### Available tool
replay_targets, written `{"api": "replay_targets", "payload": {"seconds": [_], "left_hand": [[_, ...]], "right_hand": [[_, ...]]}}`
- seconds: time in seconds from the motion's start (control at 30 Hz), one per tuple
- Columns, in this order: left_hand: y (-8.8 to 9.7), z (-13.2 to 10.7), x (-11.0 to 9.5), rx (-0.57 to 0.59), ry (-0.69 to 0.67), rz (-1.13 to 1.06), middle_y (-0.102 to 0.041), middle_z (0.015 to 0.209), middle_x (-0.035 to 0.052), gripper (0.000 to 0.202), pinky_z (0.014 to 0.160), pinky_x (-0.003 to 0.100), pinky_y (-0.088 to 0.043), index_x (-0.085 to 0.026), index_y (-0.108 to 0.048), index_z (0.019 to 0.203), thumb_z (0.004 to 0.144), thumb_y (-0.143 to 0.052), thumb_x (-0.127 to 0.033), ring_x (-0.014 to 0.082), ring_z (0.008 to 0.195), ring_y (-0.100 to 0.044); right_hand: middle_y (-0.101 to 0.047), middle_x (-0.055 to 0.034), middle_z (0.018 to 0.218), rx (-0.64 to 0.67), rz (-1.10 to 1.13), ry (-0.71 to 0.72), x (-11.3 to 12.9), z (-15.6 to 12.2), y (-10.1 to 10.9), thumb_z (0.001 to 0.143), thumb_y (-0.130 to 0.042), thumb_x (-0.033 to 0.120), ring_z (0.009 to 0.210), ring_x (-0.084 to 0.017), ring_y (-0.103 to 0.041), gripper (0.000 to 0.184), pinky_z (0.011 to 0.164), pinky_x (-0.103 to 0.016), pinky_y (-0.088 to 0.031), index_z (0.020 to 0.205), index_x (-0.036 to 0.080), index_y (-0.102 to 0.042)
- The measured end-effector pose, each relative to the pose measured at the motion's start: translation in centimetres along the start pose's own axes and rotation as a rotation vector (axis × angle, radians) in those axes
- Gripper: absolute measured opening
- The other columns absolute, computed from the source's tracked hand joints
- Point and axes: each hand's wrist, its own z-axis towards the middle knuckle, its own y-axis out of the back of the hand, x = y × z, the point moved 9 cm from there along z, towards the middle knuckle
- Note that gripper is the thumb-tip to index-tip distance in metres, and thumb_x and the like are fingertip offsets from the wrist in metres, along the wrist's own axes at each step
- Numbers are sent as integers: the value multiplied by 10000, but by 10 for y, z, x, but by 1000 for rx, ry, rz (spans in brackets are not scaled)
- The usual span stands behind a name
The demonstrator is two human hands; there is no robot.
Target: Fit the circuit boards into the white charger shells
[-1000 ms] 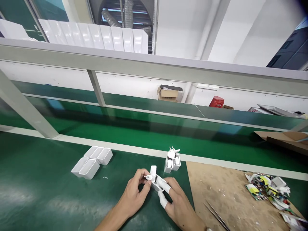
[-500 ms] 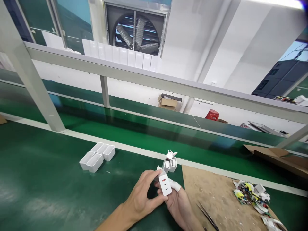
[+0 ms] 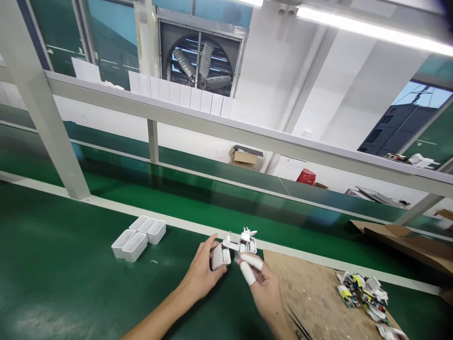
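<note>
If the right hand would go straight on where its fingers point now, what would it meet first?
Probably the open white box in the left hand, just ahead; the standing white boxes also look very near, and one view leaves depth unclear.

You stand in what appears to be an electronics assembly workshop, where a long green conveyor belt (image 3: 198,203) lies beyond your green counter (image 3: 71,288). Circuit boards (image 3: 363,295) sit heaped on a cardboard sheet (image 3: 304,288) near tweezers (image 3: 300,325), and white finger cots (image 3: 248,274) cover fingers of your right hand (image 3: 264,290). A large exhaust fan (image 3: 198,68) fills a wall opening; a fluorescent tube (image 3: 375,30) glows overhead.
</note>
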Motion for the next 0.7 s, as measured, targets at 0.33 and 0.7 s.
{"api": "replay_targets", "payload": {"seconds": [0.33,0.7], "left_hand": [[-62,64,5,201,99,-105,-631,1443,163,1092,957,408,-574,-192,-336,1582,610,-833,-171,289,1062,-710],[-34,72,-11,255,26,17,-416,1629,238,1091,1199,574,-390,-122,-357,1560,625,-806,-461,443,1449,-466]], "right_hand": [[-693,-132,1261,-37,-286,-110,-50,58,36,570,-825,283,1033,-319,-693,1020,938,-492,-574,1516,194,-454],[-732,-68,1186,-48,-514,-16,-17,57,86,636,-883,269,948,-239,-702,927,901,-411,-594,1491,233,-528]]}}
